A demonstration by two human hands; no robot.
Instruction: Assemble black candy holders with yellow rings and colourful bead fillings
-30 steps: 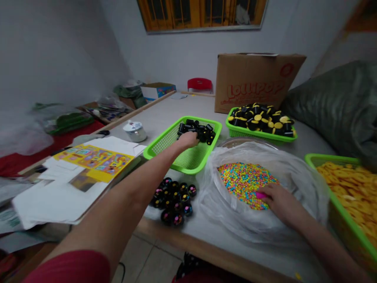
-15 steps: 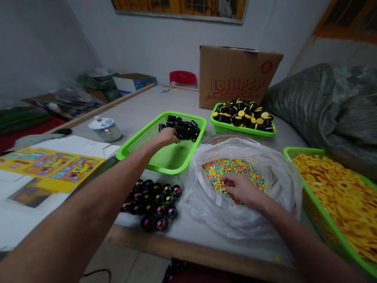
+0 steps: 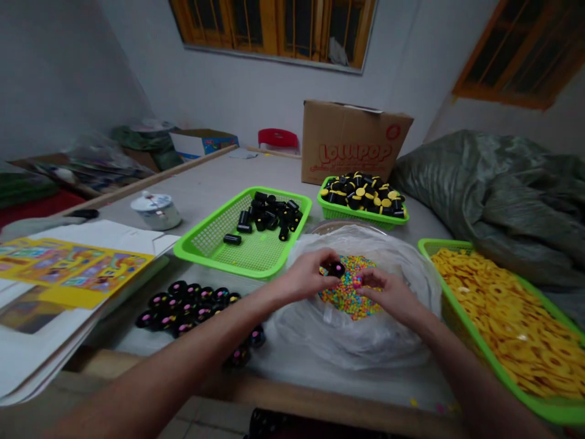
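Head cam: left hand (image 3: pixel 304 275) and right hand (image 3: pixel 388 297) are together over the middle of the bag, close but not touching. Left hand pinches a small black capsule (image 3: pixel 337 269) at its fingertips; the open end faces up, with a pink-looking fill. Right fingertips (image 3: pixel 359 281) are bunched just beside it, a pink bead at the tips. Can't tell if that bead is gripped.

Both are above multicoloured candy beads (image 3: pixel 350 296), small and round, heaped in a clear plastic bag (image 3: pixel 347 344) lining a bowl with a metal rim (image 3: pixel 342 226).

Left of the bag, black capsules with coloured tops (image 3: pixel 192 308) stand in a loose cluster on the table. Behind them, loose black cylinders (image 3: pixel 269 213) lie in a green plastic basket (image 3: pixel 219 225). Further back, a smaller green basket (image 3: pixel 361 218) holds yellow-capped black pieces (image 3: pixel 361 195). Right of the bag, a green basket (image 3: pixel 503 379) is full of yellow rings (image 3: pixel 498 323).
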